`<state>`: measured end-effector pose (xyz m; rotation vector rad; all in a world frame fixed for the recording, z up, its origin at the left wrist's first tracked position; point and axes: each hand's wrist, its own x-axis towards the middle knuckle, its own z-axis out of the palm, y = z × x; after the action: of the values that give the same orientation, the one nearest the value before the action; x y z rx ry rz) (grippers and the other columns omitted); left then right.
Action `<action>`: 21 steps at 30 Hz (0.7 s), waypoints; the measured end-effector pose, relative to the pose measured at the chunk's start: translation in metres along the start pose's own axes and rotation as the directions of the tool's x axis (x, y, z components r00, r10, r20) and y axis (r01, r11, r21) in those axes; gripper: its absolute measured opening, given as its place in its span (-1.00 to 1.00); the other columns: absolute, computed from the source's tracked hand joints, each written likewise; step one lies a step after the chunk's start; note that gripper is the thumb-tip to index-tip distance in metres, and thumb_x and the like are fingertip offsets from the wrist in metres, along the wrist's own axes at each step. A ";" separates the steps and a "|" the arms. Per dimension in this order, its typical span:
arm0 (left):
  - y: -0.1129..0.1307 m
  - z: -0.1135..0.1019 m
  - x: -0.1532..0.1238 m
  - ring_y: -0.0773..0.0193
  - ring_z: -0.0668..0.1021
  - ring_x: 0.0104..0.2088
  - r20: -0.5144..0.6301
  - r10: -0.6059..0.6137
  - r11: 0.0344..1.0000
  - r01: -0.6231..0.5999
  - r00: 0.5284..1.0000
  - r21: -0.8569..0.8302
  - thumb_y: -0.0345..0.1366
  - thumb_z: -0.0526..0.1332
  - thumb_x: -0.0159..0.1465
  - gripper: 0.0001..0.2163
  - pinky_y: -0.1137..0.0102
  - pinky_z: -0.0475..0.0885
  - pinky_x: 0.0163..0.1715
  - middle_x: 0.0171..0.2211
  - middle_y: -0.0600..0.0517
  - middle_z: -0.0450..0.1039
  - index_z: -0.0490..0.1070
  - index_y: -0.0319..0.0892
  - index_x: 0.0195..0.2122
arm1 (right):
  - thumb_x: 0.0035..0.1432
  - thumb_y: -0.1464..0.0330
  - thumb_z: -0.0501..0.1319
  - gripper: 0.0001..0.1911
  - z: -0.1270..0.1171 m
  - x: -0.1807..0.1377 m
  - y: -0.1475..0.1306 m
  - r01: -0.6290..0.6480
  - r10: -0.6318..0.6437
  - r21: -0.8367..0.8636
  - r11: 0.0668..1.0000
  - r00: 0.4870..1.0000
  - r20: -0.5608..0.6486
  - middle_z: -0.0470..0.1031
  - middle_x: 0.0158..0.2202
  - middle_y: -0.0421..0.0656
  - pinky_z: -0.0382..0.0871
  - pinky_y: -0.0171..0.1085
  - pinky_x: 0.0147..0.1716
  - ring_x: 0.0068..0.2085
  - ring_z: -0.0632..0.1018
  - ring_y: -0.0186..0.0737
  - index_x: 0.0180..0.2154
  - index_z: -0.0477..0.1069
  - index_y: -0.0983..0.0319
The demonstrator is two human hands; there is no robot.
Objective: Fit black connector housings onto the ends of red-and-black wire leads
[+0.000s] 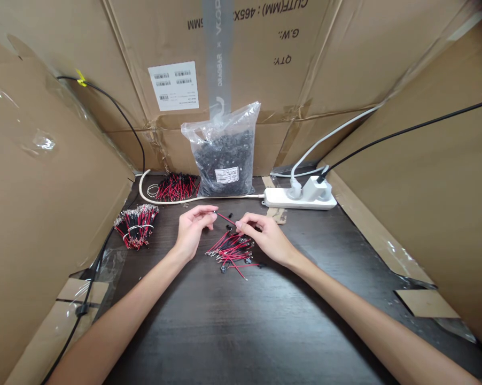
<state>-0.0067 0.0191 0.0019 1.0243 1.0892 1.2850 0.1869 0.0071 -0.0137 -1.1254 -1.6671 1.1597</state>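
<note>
A short red and black wire [226, 218] stretches between my two hands, just above the dark table. My left hand [193, 227] pinches its left end between thumb and fingertips, where a small dark tip shows. At the other end, my right hand [263, 232] closes thumb and forefinger on the wire. Below the hands lies a loose pile of red and black wires [231, 246], some with small black parts on their ends. A few small black pieces [230, 215] rest close to the held wire.
A clear plastic bag [225, 155] of black parts stands against the cardboard wall. A banded wire bundle [137, 225] lies left, another wire heap [177, 187] behind. A white power strip [299, 199] with plugs and cables sits back right. Cardboard walls enclose the table [225, 331].
</note>
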 end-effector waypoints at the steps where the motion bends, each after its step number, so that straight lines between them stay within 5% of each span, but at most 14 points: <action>1: 0.000 0.000 0.000 0.42 0.38 -0.55 -0.003 -0.001 1.000 0.001 1.000 -0.002 -0.35 0.41 -0.07 -0.80 0.42 0.23 -0.46 -0.51 0.05 0.47 0.62 -0.23 -0.36 | 0.21 0.14 0.18 -0.68 0.000 0.000 0.000 -0.002 0.002 0.001 1.000 1.000 0.000 0.50 -0.44 -0.17 0.28 -0.20 -0.28 -0.36 0.46 -0.20 -0.46 0.43 0.21; 21: 0.001 0.001 -0.001 0.41 0.37 -0.55 -0.016 0.002 1.000 -0.002 1.000 -0.022 -0.35 0.41 -0.08 -0.81 0.41 0.21 -0.46 -0.53 0.05 0.46 0.61 -0.23 -0.38 | 0.22 0.14 0.16 -0.66 -0.001 -0.002 -0.005 0.016 -0.016 0.019 1.000 1.000 -0.001 0.43 -0.48 -0.20 0.28 -0.22 -0.29 -0.39 0.42 -0.23 -0.50 0.35 0.20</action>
<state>-0.0063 0.0186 0.0032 1.0002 1.0840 1.3061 0.1870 0.0046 -0.0086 -1.0990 -1.6583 1.1624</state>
